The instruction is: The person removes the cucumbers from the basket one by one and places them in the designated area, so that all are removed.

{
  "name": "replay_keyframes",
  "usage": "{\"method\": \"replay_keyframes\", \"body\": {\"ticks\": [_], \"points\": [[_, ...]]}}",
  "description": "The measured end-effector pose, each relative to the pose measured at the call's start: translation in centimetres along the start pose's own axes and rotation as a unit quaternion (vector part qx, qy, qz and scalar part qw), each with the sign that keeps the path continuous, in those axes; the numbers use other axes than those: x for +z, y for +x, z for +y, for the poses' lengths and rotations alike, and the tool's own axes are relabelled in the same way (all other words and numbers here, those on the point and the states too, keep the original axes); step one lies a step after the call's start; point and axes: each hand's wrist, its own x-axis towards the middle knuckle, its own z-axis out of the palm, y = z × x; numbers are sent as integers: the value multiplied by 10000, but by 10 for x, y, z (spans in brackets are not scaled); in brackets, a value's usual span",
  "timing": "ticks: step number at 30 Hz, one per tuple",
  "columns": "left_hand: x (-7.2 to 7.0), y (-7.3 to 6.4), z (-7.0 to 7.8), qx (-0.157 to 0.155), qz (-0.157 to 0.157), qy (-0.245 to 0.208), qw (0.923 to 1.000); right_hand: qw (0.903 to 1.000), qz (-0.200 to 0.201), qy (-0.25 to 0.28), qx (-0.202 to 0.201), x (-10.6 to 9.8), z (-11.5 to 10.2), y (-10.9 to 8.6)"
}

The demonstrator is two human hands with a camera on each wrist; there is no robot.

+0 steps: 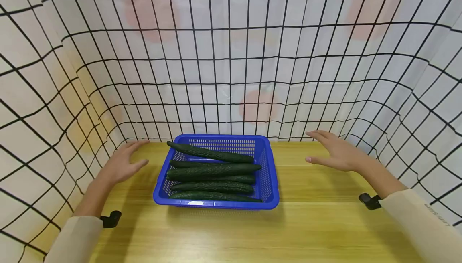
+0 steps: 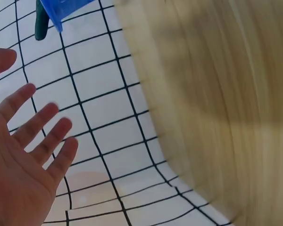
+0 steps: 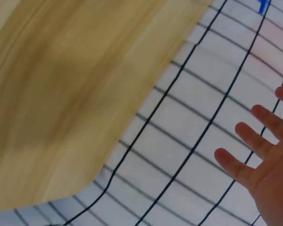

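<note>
A blue plastic basket [image 1: 216, 204] with slotted walls stands on the wooden table, holding several dark green cucumbers [image 1: 213, 171]. One cucumber [image 1: 209, 153] at the back leans with its tip over the left rim. To the left of the basket, my left hand [image 1: 122, 162] hovers with fingers and thumb spread, touching nothing. In the left wrist view its palm [image 2: 19, 174] shows bare, and a corner of the basket [image 2: 68, 7] appears at the top. My right hand [image 1: 335, 152] is held out farther from the basket on the right, fingers extended and holding nothing.
A black wire grid [image 1: 231, 58] over pale printed sheeting encloses the table at the back and both sides. The wooden tabletop [image 1: 223, 239] extends in front of the basket. Small black wrist mounts [image 1: 369, 201] sit near the sleeves.
</note>
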Motion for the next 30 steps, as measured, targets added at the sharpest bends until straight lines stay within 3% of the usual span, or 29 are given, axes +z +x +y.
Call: {"method": "replay_keyframes", "body": {"ticks": [7, 15, 22, 30], "points": [[17, 0, 8, 155, 131, -765, 9969, 9987, -91, 502, -24, 3, -23, 22], [33, 2, 15, -97, -83, -1243, 9922, 9933, -103, 1116, -282, 5, -57, 44], [50, 4, 24, -406, -313, -2124, 9758, 9880, -192, 1464, -444, 9, -92, 59], [61, 4, 32, -837, -277, -2519, 9637, 9813, -141, 1707, -878, 11, -127, 78]]}}
